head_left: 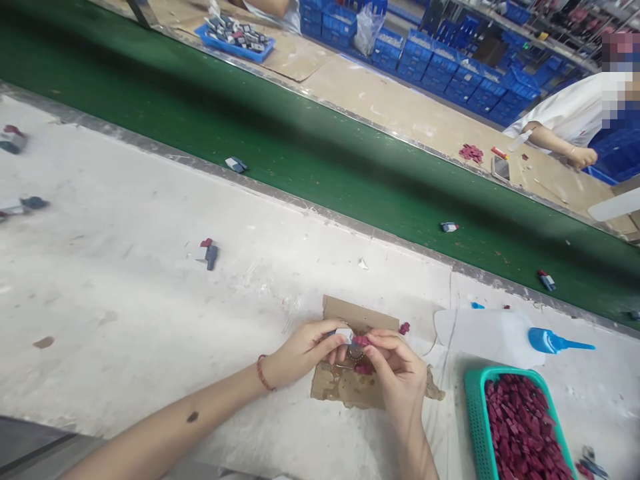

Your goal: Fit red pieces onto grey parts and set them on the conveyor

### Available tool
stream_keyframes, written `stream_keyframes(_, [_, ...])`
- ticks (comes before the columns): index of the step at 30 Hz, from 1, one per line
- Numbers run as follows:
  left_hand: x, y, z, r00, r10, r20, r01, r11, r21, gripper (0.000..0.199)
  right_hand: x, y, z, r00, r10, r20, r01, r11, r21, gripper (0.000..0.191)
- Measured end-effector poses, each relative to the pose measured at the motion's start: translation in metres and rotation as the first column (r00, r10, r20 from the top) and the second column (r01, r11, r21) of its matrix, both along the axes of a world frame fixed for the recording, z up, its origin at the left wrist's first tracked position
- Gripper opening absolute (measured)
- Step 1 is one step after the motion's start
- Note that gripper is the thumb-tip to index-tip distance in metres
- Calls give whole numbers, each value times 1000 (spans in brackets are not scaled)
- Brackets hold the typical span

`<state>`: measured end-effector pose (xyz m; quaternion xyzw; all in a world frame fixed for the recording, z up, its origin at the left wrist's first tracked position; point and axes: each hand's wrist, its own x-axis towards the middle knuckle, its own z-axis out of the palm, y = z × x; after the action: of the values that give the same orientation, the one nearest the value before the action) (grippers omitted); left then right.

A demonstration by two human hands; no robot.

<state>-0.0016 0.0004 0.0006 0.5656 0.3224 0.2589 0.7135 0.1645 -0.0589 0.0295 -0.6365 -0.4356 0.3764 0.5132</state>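
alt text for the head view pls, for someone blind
The left hand holds a pale part close to a red piece in the right hand, over cardboard on a white table. At lower right is a green basket of red pieces; beyond the table runs a green conveyor.

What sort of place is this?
Probably a factory assembly line: a green conveyor belt with small parts on it, a teal basket full of dark red pieces, and stacked blue crates beyond.
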Motion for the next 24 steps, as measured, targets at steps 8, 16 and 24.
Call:
stream_keyframes(8, [0, -1, 0, 999, -32, -44, 37, 994, 106, 41, 0, 0, -3, 993, 72, 93, -72, 997, -5, 9])
stream_keyframes(16, [0, -2, -2, 990, -7, -139, 40, 971, 235, 40, 3, 3, 3, 973, 172, 153, -175, 984, 8, 14])
stream_keyframes(24, [4, 8, 16, 956, -74, -284, 189, 896, 402, 42, 11, -2, 0, 966, 166, 199, -176, 984, 31, 15])
